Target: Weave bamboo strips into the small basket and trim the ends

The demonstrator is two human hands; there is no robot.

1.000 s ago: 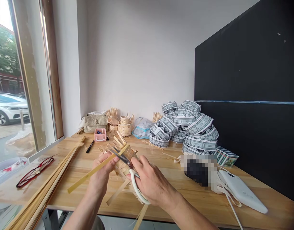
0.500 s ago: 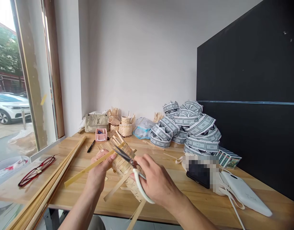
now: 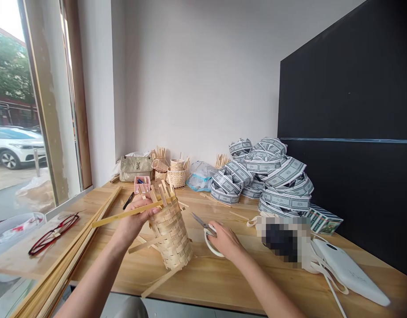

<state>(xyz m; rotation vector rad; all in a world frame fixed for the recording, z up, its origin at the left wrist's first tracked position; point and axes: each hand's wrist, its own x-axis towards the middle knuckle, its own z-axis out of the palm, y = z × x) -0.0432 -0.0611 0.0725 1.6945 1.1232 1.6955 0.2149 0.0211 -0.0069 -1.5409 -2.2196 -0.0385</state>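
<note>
We've swung the scissors (image 3: pixel 199 219) clear, right hand (image 3: pixel 225 240) gripping their handles; left hand (image 3: pixel 137 216) holds strip (image 3: pixel 113 218) and woven basket (image 3: pixel 173 236) (tilted), so cutting looks paused.

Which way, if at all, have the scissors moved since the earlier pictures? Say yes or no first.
Yes: the scissors moved right, away from the pink box, in the right hand.

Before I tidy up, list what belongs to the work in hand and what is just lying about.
Belongs to the work:
Woven basket and yellow strip, in the left hand
Scissors, in the right hand
Bundle of long strips, probably

Apparently just lying about:
Red-framed glasses
Beige handbag
Plastic bag
Patterned bands
</note>
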